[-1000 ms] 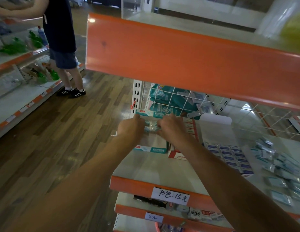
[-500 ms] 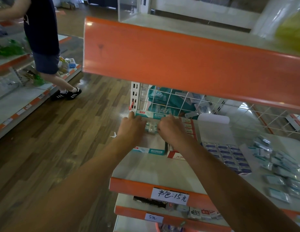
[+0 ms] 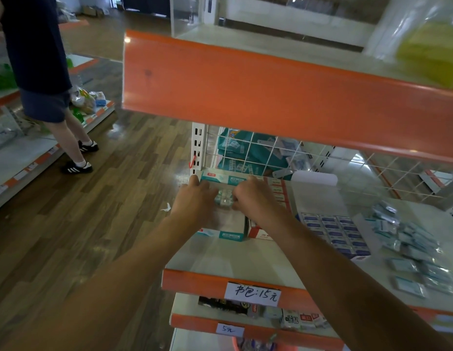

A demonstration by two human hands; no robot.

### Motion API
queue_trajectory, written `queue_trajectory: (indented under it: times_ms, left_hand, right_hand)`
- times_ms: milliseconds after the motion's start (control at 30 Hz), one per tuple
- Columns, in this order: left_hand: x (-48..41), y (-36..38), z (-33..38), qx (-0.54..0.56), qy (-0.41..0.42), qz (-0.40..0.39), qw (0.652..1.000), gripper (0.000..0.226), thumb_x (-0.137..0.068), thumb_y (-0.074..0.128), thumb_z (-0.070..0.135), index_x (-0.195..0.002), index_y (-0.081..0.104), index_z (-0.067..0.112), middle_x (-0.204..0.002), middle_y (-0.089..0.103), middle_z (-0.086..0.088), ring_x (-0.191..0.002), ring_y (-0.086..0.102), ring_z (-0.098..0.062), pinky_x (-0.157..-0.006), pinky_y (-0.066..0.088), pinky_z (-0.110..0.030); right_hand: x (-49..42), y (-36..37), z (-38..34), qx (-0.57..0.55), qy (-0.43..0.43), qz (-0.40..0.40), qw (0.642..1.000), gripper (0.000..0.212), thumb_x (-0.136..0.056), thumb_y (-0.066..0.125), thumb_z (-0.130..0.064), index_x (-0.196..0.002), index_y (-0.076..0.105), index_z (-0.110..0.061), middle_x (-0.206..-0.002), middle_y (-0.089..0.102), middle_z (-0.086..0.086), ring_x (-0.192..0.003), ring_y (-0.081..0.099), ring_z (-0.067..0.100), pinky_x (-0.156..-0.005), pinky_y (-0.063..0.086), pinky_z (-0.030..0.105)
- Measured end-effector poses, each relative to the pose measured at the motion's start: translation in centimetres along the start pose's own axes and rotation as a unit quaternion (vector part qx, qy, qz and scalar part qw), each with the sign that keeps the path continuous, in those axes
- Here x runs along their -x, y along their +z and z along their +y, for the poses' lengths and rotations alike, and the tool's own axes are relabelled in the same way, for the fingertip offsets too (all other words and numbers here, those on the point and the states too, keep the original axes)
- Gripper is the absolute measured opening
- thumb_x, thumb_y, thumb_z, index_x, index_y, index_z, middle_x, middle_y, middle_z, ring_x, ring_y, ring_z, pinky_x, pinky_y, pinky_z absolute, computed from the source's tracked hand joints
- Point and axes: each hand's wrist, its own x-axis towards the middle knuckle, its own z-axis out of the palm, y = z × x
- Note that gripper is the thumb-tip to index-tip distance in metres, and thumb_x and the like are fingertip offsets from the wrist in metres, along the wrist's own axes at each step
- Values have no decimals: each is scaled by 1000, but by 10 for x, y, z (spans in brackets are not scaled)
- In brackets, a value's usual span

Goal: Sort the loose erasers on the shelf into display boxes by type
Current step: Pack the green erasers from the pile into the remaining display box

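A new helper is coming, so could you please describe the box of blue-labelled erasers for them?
Find the shelf whose orange edge bears the larger handwritten tag. The eraser box lies flat right of the red-trimmed box; only it shows neat rows of blue labels.

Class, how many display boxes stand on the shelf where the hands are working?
3: the teal box at the left end, the red box beside it, the box of blue-labelled erasers further right. The shelf above may hide others.
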Motion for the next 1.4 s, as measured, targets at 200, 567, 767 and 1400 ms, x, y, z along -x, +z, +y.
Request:
queue_trajectory:
  times_ms: [200, 567, 767, 1400]
  left_hand:
    - [1, -2, 4, -7, -9, 2, 1000, 42, -87, 57, 38, -126, 49, 23, -127, 51, -1, -114, 42, -24, -90, 43, -33]
    - [7, -37, 82, 125, 23, 148, 981, 28, -96, 46, 34, -119, 56, 23, -120, 53, -2, -112, 46, -21, -95, 42, -37]
    - [-2, -51, 167, 123, 66, 140, 980, 29, -96, 43, 31, -120, 54, 19, -123, 52, -6, -116, 45, -26, -95, 42, -38]
    - [-14, -28, 375, 119, 260, 36, 957, 28, -90, 53, 16, -117, 59, 11, -110, 55, -10, -108, 48, -31, -82, 47, -41]
  right_hand:
    - [7, 6, -1, -14, -10, 51, 999, 28, -92, 60, -28, -115, 65, -12, -99, 56, 9, -93, 52, 25, -69, 40, 32]
    - [87, -7, 73, -152, 12, 196, 969, 23, -94, 54, -29, -107, 66, -14, -108, 66, 5, -97, 58, 25, -82, 46, 34]
    - [145, 6, 149, -158, 92, 187, 965, 27, -93, 55, -26, -117, 66, -18, -112, 66, 6, -102, 57, 29, -86, 48, 39]
    - [281, 84, 318, -159, 161, 172, 959, 14, -72, 67, -7, -77, 72, -19, -85, 70, 3, -78, 59, 35, -56, 52, 40]
